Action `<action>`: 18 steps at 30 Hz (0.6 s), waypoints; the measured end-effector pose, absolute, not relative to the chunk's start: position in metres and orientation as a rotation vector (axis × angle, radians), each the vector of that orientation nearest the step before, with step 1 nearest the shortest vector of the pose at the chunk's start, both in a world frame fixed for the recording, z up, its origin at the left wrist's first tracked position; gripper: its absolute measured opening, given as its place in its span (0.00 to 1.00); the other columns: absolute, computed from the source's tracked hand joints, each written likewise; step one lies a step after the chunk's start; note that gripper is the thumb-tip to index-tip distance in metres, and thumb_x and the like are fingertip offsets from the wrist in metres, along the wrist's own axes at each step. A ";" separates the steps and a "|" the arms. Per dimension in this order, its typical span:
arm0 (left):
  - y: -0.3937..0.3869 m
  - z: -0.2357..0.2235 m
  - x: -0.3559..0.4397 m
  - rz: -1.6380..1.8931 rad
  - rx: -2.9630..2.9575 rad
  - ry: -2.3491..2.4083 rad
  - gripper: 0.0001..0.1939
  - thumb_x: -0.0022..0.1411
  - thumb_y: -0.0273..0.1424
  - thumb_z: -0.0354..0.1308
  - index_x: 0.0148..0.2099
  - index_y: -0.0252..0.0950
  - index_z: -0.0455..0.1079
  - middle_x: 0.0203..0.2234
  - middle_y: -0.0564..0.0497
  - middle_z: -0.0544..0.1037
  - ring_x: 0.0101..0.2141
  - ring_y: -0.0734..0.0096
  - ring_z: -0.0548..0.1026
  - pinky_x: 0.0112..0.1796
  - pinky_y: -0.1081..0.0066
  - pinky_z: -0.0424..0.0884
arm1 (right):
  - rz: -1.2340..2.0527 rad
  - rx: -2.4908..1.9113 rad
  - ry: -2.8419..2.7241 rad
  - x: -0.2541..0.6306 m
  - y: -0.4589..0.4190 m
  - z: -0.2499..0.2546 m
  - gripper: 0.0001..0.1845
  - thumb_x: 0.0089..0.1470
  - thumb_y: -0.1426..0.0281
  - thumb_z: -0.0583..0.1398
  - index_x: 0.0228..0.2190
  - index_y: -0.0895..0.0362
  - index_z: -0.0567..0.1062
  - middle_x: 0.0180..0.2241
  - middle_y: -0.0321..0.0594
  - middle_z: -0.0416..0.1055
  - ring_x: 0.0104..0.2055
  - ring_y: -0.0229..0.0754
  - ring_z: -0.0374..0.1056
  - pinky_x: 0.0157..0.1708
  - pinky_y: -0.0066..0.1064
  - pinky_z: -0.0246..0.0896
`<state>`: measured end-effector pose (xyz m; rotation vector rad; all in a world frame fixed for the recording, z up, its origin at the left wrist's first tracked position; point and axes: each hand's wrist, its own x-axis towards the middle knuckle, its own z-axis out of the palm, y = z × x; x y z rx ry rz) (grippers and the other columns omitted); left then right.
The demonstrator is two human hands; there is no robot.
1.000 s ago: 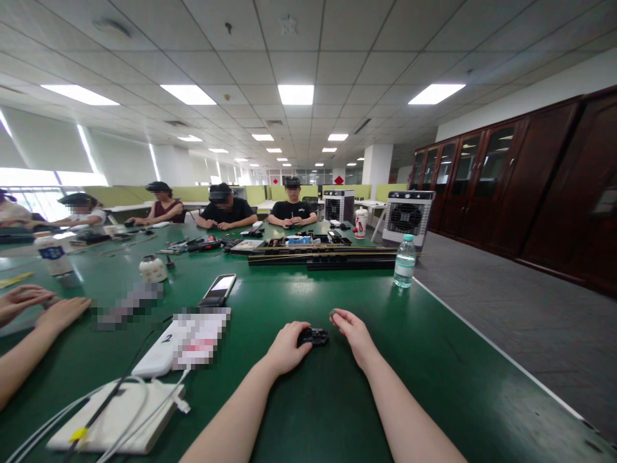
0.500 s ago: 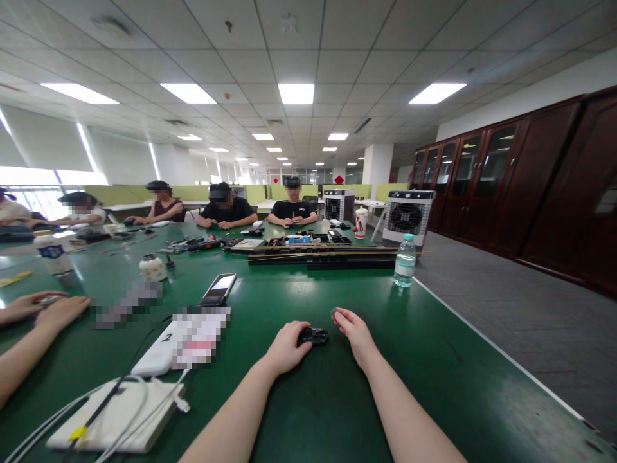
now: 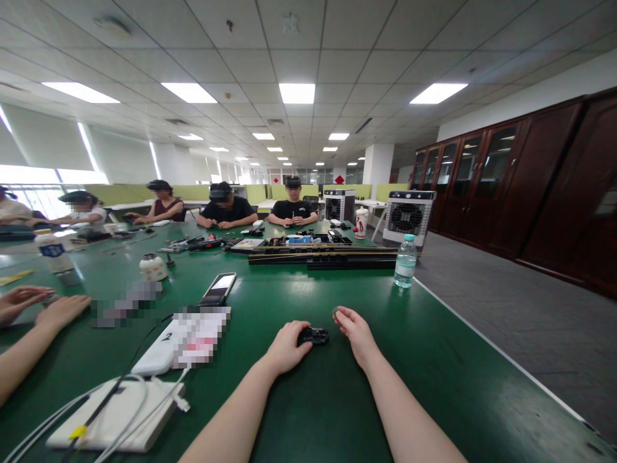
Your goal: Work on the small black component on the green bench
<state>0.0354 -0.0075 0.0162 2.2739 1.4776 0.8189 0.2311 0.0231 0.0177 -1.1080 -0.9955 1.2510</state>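
Note:
My left hand (image 3: 289, 348) is closed around the left end of a small black plastic housing (image 3: 317, 335), which lies on the green table (image 3: 308, 411). Uneven parts show in the housing's upper face; its left end is hidden under my fingers. Just to the right, my right hand (image 3: 355, 334) is raised slightly, thumb and fingers pinching a small flat greyish piece (image 3: 335, 311). That piece is too small to name, and it is apart from the housing.
A water bottle (image 3: 405, 260) stands at the right edge. Long black rails (image 3: 322, 257) lie across the table ahead. To the left are a phone (image 3: 218, 289), a white power bank (image 3: 161, 344), a white box (image 3: 116, 418) with cables, and a neighbour's hands (image 3: 60, 308). Several people sit beyond.
My hands stay almost where they were; the small piece in my right fingers is turned slightly. At the left, the neighbour's far hand has lifted a little.

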 end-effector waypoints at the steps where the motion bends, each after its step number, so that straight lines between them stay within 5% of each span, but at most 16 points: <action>1: -0.008 0.016 0.035 0.819 2.273 1.478 0.20 0.53 0.30 0.56 0.50 0.37 0.65 0.45 0.47 0.72 0.46 0.60 0.68 0.48 0.64 0.63 | 1.255 -1.106 -0.993 0.231 0.023 0.018 0.24 0.36 0.57 0.65 0.36 0.55 0.74 0.37 0.42 0.76 0.39 0.45 0.70 0.36 0.32 0.58; 18: -0.006 0.014 0.035 0.839 2.292 1.468 0.20 0.53 0.30 0.56 0.50 0.35 0.65 0.44 0.46 0.72 0.45 0.61 0.69 0.47 0.64 0.63 | 1.281 -1.084 -1.001 0.229 0.019 0.021 0.24 0.36 0.57 0.65 0.36 0.56 0.75 0.36 0.42 0.76 0.39 0.44 0.68 0.36 0.31 0.57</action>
